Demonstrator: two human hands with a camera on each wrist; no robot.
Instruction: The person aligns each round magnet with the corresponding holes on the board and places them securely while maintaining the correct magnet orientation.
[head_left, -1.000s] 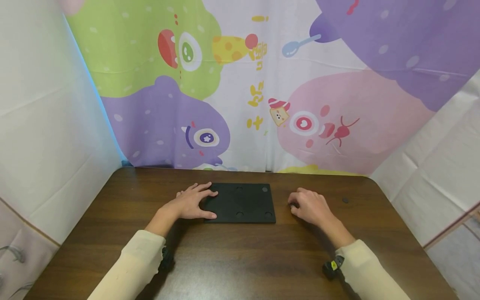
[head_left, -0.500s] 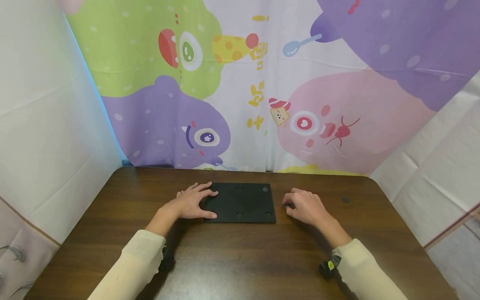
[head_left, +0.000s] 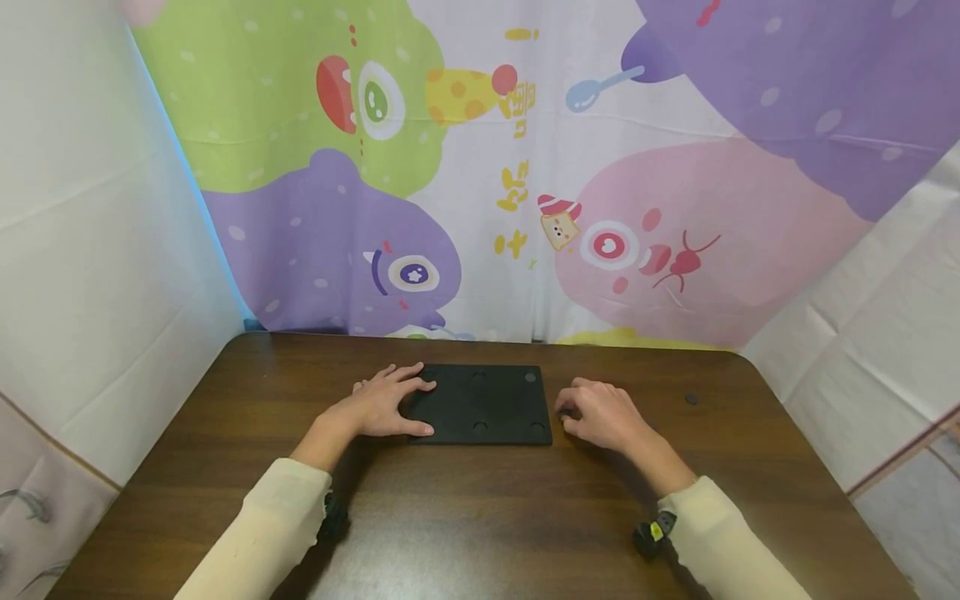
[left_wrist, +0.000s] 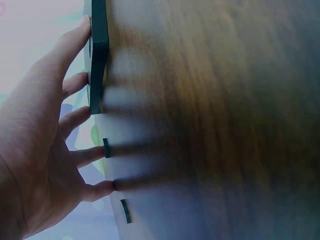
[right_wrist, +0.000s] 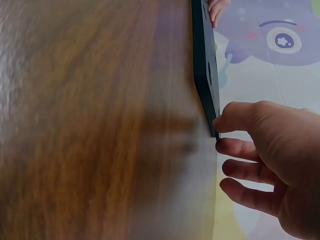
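Note:
A flat black board [head_left: 502, 404] with shallow round recesses lies on the wooden table, a greyish disc [head_left: 530, 378] showing at its far right corner. My left hand [head_left: 375, 408] rests on the board's left end, fingers spread and thumb near the front edge. Just off the right edge, my right hand [head_left: 603, 414] pinches a small dark disc [head_left: 570, 412] between thumb and forefinger, mostly hidden by the fingers. In the left wrist view, two small dark pieces stand out near the fingers, one of them [left_wrist: 125, 211] beyond the little finger.
Another small dark disc [head_left: 691, 399] lies on the table [head_left: 480, 517] to the right of my right hand. A cartoon-printed curtain [head_left: 495, 183] hangs behind the table's far edge, with white sheets at both sides.
My right hand has slid left with the small dark disc, closer to the board's right edge. My left hand and the board have stayed put.

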